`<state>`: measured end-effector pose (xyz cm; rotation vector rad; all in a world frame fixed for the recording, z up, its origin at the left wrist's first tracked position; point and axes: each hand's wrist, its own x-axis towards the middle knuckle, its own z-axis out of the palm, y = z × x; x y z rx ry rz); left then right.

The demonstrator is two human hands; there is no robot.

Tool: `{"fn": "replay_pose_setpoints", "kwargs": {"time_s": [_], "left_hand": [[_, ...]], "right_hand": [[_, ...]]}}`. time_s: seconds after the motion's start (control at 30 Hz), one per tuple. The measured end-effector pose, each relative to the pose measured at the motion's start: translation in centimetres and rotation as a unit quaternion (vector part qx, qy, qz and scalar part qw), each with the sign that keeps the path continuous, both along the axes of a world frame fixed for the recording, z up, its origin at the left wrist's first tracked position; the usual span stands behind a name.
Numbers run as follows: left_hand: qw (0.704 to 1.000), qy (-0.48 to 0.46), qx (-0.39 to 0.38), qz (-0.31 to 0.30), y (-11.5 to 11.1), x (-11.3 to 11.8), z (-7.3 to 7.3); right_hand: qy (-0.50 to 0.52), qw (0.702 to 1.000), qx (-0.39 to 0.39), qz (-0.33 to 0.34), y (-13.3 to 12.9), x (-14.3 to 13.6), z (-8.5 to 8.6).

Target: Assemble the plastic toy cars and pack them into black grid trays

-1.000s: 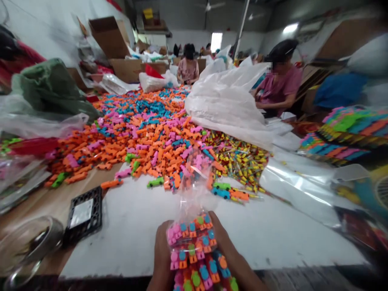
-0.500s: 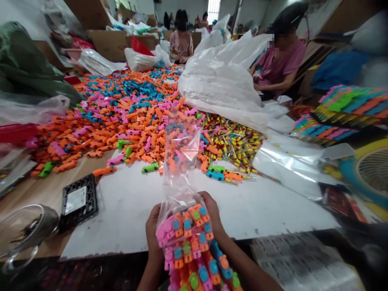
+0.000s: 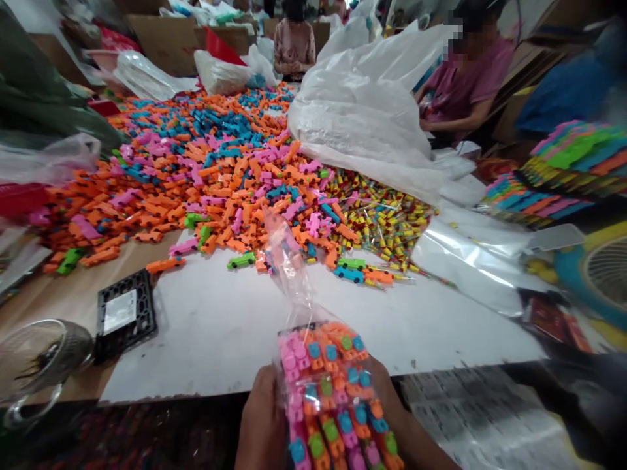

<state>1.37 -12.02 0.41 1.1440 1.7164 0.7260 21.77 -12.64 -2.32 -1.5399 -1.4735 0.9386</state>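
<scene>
Currently left hand [image 3: 263, 411], right hand [image 3: 388, 395] clasp clear toy-filled bag [image 3: 336, 398] between them; probably light, lumpy, film slippery; best held around packed body, not limp neck [image 3: 295, 287].

The bag [image 3: 296, 287] looks glossy plastic; the white sheet [image 3: 210, 333], matt.

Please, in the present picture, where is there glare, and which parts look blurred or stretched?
Head view, right: white glare streaks cross the plastic sheet; head view, bottom centre: small highlights on the clear bag; head view, outer edges: the fan and green sack look blurred, and the clear mug seems stretched.
</scene>
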Motion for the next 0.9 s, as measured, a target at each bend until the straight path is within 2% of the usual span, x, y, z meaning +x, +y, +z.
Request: {"fn": "replay_pose_setpoints", "kwargs": {"time_s": [0.1,0.17,0.23,0.3,0.43,0.67,0.83,0.9], "left_hand": [[0.990,0.086,0.098,-0.057,-0.3,-0.6,-1.1],[0.972,0.135,0.187,-0.051,-0.2,-0.9,-1.2],[0.952,0.177,0.250,-0.024,-0.1,-1.2,-0.6],[0.933,0.203,0.294,-0.028,0.2,-1.3,0.4],[0.888,0.228,0.390,-0.083,0.9,-1.4,1.9],[0.855,0.256,0.437,-0.115,1.8,-1.2,1.9],[0.883,0.206,0.407,-0.115,2.0,-0.6,2.5],[0.877,0.206,0.419,-0.112,2.1,-0.8,2.9]], "right_hand": [[-0.069,0.996,0.063,0.017,0.0,1.2,1.0],[-0.112,0.986,0.124,-0.010,0.5,1.7,1.7],[-0.140,0.973,0.178,-0.044,1.0,1.9,2.6],[-0.154,0.964,0.212,-0.047,1.2,1.9,3.5],[-0.175,0.952,0.250,0.026,1.4,1.8,5.0],[-0.170,0.952,0.251,0.044,2.2,1.7,5.3],[-0.169,0.943,0.282,0.051,2.3,1.8,5.6],[-0.161,0.943,0.286,0.056,2.1,2.1,5.9]]}}
